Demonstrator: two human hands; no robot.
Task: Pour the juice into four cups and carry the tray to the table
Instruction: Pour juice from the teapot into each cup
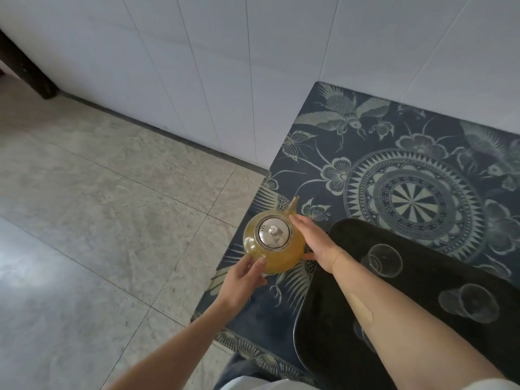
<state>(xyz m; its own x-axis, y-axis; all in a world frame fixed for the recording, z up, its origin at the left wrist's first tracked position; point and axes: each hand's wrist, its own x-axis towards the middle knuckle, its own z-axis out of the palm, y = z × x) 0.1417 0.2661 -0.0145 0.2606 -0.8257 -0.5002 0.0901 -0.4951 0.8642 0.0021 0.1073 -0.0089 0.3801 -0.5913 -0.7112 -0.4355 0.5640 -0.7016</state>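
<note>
A round glass teapot [278, 256] full of orange juice stands near the left edge of the blue patterned tablecloth [365, 153]. It has a metal lid [273, 233], and its spout points away from me. My left hand [247, 273] grips the pot's near left side. My right hand [318, 243] lies flat against its right side. To the right lies a black tray [337, 319] with clear empty glass cups [384, 260] [470, 302]. My right forearm crosses over the tray and hides part of another cup [358, 332].
A white tiled wall [225, 66] rises behind the table. Grey floor tiles [98, 206] spread out to the left. A dark wooden furniture leg [33, 74] stands at the far left by the wall.
</note>
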